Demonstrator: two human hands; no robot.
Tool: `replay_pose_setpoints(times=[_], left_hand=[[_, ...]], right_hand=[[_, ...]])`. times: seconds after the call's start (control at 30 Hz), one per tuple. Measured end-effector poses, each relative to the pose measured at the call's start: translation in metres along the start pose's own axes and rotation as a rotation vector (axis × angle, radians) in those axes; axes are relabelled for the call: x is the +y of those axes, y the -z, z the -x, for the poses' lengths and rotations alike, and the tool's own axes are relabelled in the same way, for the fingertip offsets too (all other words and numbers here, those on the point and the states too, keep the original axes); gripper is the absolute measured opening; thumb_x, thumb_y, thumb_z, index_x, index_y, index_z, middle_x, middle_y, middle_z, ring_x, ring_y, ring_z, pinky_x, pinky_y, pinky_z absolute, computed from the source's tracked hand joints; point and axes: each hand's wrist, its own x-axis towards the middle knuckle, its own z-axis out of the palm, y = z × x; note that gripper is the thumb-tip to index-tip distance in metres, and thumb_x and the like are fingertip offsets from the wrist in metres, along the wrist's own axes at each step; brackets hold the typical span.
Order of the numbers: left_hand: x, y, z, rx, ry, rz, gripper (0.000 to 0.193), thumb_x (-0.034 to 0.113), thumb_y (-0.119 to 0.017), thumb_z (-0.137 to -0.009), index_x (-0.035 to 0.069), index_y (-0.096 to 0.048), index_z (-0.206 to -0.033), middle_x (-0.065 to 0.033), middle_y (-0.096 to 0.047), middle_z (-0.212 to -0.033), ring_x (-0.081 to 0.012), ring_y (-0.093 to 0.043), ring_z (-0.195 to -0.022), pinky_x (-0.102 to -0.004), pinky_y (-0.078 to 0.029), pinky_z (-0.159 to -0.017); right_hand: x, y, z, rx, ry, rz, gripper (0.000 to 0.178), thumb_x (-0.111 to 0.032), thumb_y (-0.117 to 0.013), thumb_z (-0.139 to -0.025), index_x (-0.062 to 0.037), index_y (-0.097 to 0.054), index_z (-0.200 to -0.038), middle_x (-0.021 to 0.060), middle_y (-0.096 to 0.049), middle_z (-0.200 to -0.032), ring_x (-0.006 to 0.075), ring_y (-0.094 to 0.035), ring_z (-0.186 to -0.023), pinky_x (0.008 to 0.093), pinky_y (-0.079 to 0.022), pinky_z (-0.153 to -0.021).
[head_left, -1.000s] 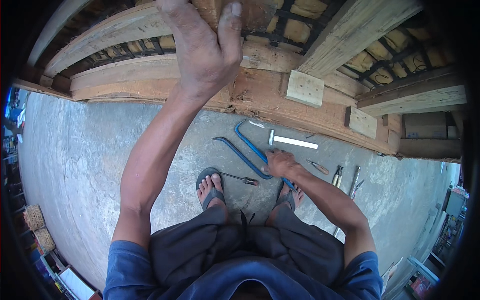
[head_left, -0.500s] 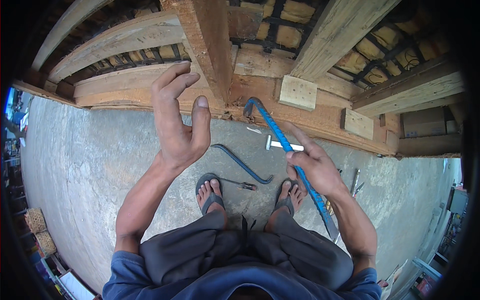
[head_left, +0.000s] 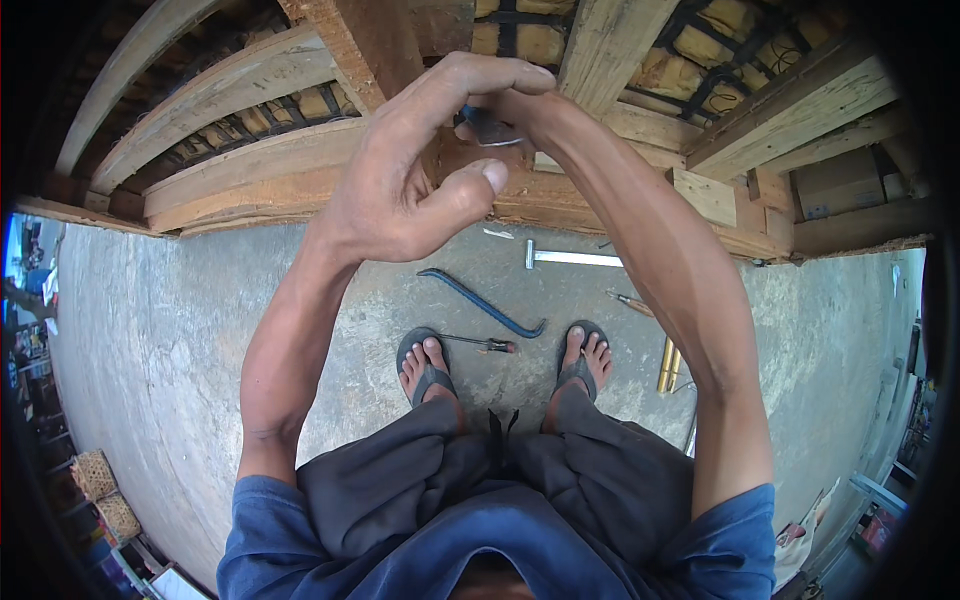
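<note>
My right hand [head_left: 521,108] is raised in front of the wooden frame [head_left: 580,200], gripping a blue pry bar. Only the bar's flat end [head_left: 490,129] shows; the rest of it and most of my right fingers are hidden. My left hand [head_left: 415,165] is held up close by, its fingers curved forward and its thumb apart, with nothing seen in it. It overlaps the right hand in view, and I cannot tell whether it touches the bar. Below, a second, dark blue pry bar [head_left: 480,302] lies on the floor.
A hammer [head_left: 575,258] lies on the concrete floor [head_left: 180,330] near the frame. A screwdriver [head_left: 480,344] rests between my sandalled feet. Pliers [head_left: 630,302] and gold-coloured rods [head_left: 669,365] lie at the right. Woven baskets [head_left: 105,490] stand far left.
My right hand has swung up and left with the blue pry bar, turning its flat end up toward the frame. My left hand has moved right and tilted over toward it.
</note>
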Motion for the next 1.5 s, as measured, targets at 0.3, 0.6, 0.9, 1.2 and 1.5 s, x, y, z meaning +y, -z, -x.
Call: replay_pose_setpoints(times=[0.3,0.6,0.9,1.2,1.5], left_hand=[[-0.021,-0.017,-0.001,0.285,0.09,0.047,0.048,0.024,-0.052,-0.109,0.0,-0.053,-0.067,-0.0017,-0.049,-0.059,-0.01,-0.045,-0.055,-0.0286,-0.036,-0.051],[-0.018,-0.033,-0.025,0.468,0.223,-0.004,0.057,0.021,-0.053,-0.109,0.004,-0.045,-0.054,-0.0009,-0.044,-0.052,-0.0096,-0.039,-0.049,-0.0281,-0.03,-0.047],[-0.067,0.043,-0.051,-0.126,0.01,0.39,0.025,0.019,-0.056,-0.105,0.001,-0.039,-0.11,-0.0091,-0.056,-0.094,-0.0144,-0.055,-0.078,-0.0291,-0.046,-0.071],[-0.029,-0.025,-0.035,0.462,0.222,0.054,0.056,0.02,-0.048,-0.109,0.008,-0.038,-0.056,-0.0001,-0.035,-0.05,-0.0091,-0.032,-0.046,-0.0305,-0.027,-0.045],[-0.027,-0.022,-0.034,0.478,0.2,0.051,0.057,0.02,-0.047,-0.11,0.008,-0.036,-0.055,-0.0013,-0.035,-0.049,-0.0095,-0.029,-0.046,-0.0314,-0.026,-0.045]], right_hand=[[0.002,-0.007,-0.04,-0.216,0.099,-0.047,0.018,-0.015,-0.067,-0.083,-0.0111,-0.058,-0.067,-0.0016,-0.054,-0.059,0.011,-0.055,-0.054,0.0338,-0.058,-0.057],[-0.004,0.006,-0.015,-0.082,0.098,0.017,0.02,-0.021,-0.063,-0.09,-0.0074,-0.066,-0.077,0.0023,-0.055,-0.059,0.014,-0.061,-0.058,0.0347,-0.058,-0.058],[0.115,0.045,0.068,-0.21,-0.151,0.659,0.038,-0.03,-0.049,-0.101,-0.0003,-0.07,-0.112,0.02,-0.071,-0.08,0.0349,-0.073,-0.071,0.0471,-0.056,-0.082],[0.331,0.067,0.054,0.076,-0.111,1.195,0.044,-0.024,-0.054,-0.097,-0.0012,-0.054,-0.135,0.0261,-0.047,-0.148,0.0435,-0.047,-0.138,0.0524,-0.042,-0.111],[0.217,0.083,0.111,-0.139,-0.112,0.893,0.041,-0.027,-0.06,-0.099,0.003,-0.054,-0.127,0.0303,-0.071,-0.107,0.0451,-0.069,-0.105,0.0518,-0.051,-0.095]])
